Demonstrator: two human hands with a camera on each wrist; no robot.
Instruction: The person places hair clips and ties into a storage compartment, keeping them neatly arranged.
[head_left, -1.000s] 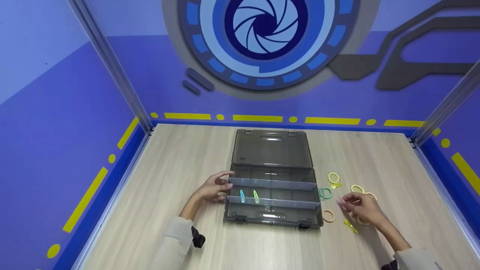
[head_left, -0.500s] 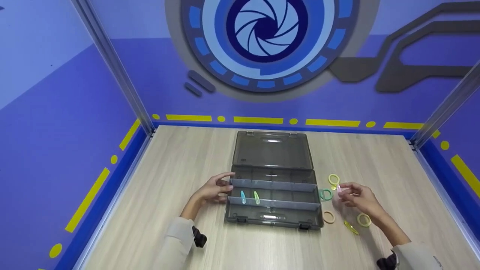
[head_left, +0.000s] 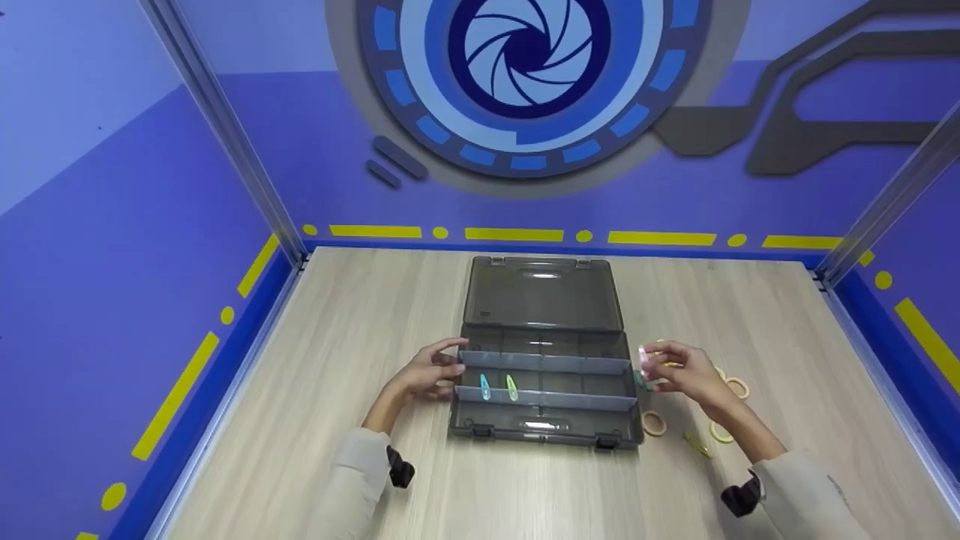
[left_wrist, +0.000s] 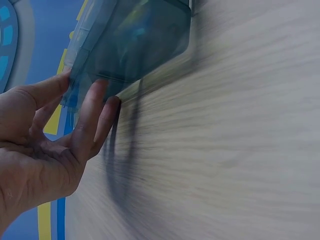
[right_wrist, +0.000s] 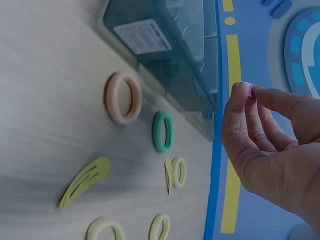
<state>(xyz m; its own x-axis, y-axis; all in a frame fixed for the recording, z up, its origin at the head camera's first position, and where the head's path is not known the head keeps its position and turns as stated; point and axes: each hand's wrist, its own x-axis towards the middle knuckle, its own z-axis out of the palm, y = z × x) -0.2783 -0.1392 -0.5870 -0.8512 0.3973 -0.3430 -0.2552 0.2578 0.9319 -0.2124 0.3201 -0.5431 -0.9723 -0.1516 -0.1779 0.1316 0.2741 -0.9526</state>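
Pink clip (head_left: 643, 358), pinched by the right hand (head_left: 688, 371), points lengthwise toward head view's top; left hand (head_left: 422, 375), fingers spread, touches box (head_left: 566, 381).

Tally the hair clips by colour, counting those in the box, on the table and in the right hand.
Blue clip: 1
Green clip: 1
Pink clip, in the right hand: 1
Yellow clips: 2
Total: 5
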